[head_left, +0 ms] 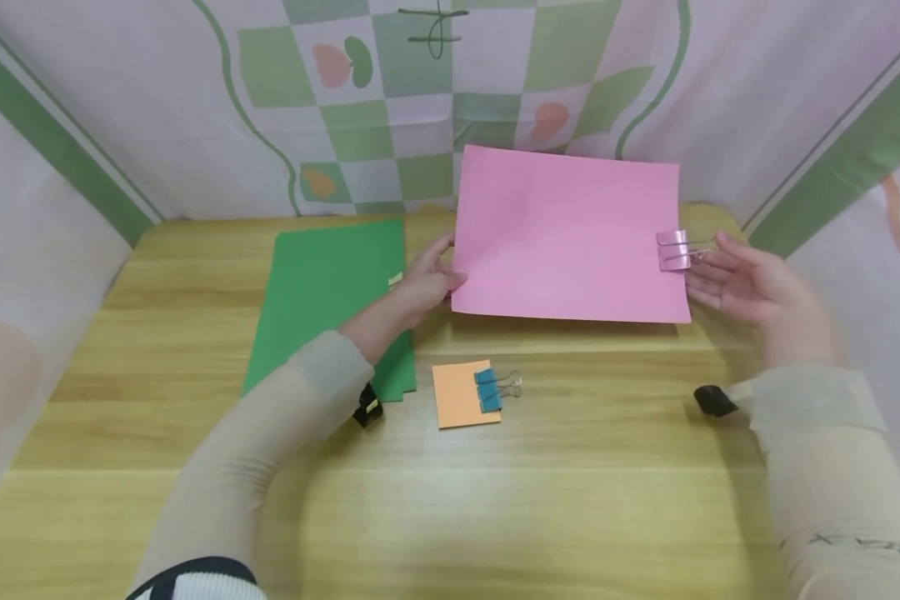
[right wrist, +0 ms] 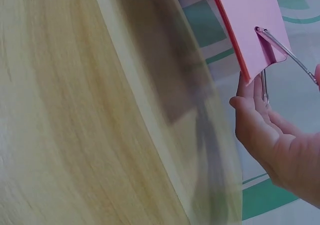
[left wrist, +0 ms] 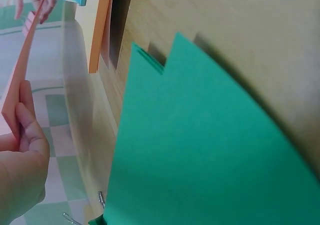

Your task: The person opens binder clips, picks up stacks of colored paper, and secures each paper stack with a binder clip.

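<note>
Two hands on one pink paper sheet [head_left: 566, 233], raised above wooden tabletop [head_left: 570, 500]. Head view: left hand [head_left: 426, 279] pinching sheet's left edge; right hand [head_left: 750, 279] with relaxed fingers at pink binder clip [head_left: 673, 249] on right edge, grasp unclear. Flat below: green paper sheet [head_left: 330, 292]; orange notepad [head_left: 461, 394] with blue binder clip [head_left: 489, 389]. Left wrist view: fingers [left wrist: 22, 120] pinching pink edge. Right wrist view: clip's wire handles [right wrist: 287, 52] beside fingers [right wrist: 250, 92].
</note>
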`<act>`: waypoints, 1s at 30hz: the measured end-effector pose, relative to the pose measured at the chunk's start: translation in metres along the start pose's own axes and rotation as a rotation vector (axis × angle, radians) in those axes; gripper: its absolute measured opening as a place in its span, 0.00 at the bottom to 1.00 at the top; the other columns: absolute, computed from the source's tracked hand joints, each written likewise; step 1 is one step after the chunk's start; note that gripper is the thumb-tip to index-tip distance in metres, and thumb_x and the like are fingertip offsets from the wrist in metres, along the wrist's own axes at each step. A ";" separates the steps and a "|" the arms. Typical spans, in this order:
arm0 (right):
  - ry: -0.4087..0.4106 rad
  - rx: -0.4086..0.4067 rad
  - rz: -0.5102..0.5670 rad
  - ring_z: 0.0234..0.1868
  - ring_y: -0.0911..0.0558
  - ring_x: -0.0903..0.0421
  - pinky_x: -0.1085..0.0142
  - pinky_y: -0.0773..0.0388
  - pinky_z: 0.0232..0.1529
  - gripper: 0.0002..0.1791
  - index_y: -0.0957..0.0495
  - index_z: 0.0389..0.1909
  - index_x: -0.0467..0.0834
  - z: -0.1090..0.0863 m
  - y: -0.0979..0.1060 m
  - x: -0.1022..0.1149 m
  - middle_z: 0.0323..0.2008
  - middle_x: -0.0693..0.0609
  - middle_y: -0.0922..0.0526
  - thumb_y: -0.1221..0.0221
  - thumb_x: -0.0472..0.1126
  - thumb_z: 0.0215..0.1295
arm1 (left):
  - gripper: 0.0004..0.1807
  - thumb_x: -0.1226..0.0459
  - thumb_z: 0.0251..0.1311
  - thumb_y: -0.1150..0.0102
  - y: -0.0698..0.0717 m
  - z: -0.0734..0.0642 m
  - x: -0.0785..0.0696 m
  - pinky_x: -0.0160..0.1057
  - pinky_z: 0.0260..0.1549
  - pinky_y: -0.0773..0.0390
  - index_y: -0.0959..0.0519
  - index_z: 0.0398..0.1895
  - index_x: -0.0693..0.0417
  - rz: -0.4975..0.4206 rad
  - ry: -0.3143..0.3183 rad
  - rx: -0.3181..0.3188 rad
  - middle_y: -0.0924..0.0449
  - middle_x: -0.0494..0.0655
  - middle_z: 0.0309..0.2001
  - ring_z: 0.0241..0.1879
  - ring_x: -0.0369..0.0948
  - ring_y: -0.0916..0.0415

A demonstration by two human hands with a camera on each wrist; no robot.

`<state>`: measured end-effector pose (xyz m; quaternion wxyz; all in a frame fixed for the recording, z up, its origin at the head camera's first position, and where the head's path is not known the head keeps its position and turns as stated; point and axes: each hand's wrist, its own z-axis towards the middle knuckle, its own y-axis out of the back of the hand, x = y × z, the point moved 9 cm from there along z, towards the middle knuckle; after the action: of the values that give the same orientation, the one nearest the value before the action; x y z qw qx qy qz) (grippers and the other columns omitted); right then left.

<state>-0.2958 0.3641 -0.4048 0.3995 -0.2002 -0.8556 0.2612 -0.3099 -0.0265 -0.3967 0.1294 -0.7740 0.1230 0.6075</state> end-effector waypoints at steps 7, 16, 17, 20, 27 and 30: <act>-0.001 -0.030 -0.071 0.45 0.15 0.46 0.57 0.17 0.52 0.14 0.24 0.44 0.39 0.002 0.002 -0.001 0.43 0.44 0.15 0.45 0.47 0.73 | 0.26 0.75 0.72 0.56 -0.004 0.002 0.006 0.38 0.31 0.15 0.37 0.69 0.47 0.006 0.027 0.003 0.17 0.63 0.45 0.30 0.42 0.17; -0.030 -0.060 -0.188 0.42 0.14 0.51 0.65 0.20 0.57 0.15 0.20 0.39 0.42 0.008 0.004 -0.005 0.38 0.48 0.14 0.46 0.50 0.73 | 0.31 0.74 0.72 0.57 -0.011 0.004 0.016 0.45 0.41 0.13 0.44 0.76 0.50 0.073 0.079 -0.005 0.21 0.65 0.56 0.45 0.52 0.16; -0.033 -0.066 -0.199 0.42 0.14 0.52 0.66 0.21 0.58 0.15 0.20 0.39 0.43 0.008 0.005 -0.005 0.37 0.48 0.14 0.46 0.50 0.73 | 0.32 0.74 0.72 0.57 -0.012 0.004 0.016 0.46 0.42 0.13 0.45 0.77 0.51 0.080 0.081 -0.004 0.22 0.65 0.57 0.47 0.54 0.16; -0.053 -0.099 -0.221 0.41 0.14 0.53 0.68 0.28 0.66 0.13 0.21 0.38 0.45 0.009 0.007 -0.006 0.36 0.49 0.14 0.45 0.50 0.72 | 0.32 0.75 0.72 0.56 -0.014 0.005 0.018 0.47 0.43 0.14 0.46 0.77 0.52 0.089 0.094 -0.005 0.22 0.66 0.57 0.50 0.56 0.17; -0.072 -0.192 -0.359 0.37 0.13 0.57 0.68 0.18 0.51 0.12 0.19 0.32 0.50 0.008 0.008 -0.002 0.32 0.53 0.12 0.41 0.54 0.68 | 0.32 0.74 0.71 0.55 -0.022 0.014 0.022 0.46 0.42 0.13 0.45 0.77 0.55 0.123 0.101 0.010 0.21 0.66 0.55 0.49 0.55 0.17; -0.051 -0.212 -0.389 0.36 0.12 0.57 0.66 0.16 0.43 0.11 0.18 0.31 0.51 0.006 0.008 0.000 0.31 0.53 0.12 0.39 0.53 0.67 | 0.30 0.74 0.72 0.55 -0.025 0.017 0.024 0.46 0.43 0.13 0.43 0.75 0.56 0.129 0.112 0.018 0.21 0.66 0.55 0.50 0.55 0.17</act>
<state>-0.2998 0.3687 -0.4129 0.3971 -0.0656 -0.9107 0.0928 -0.3109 0.0024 -0.4222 0.0896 -0.7960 0.1851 0.5692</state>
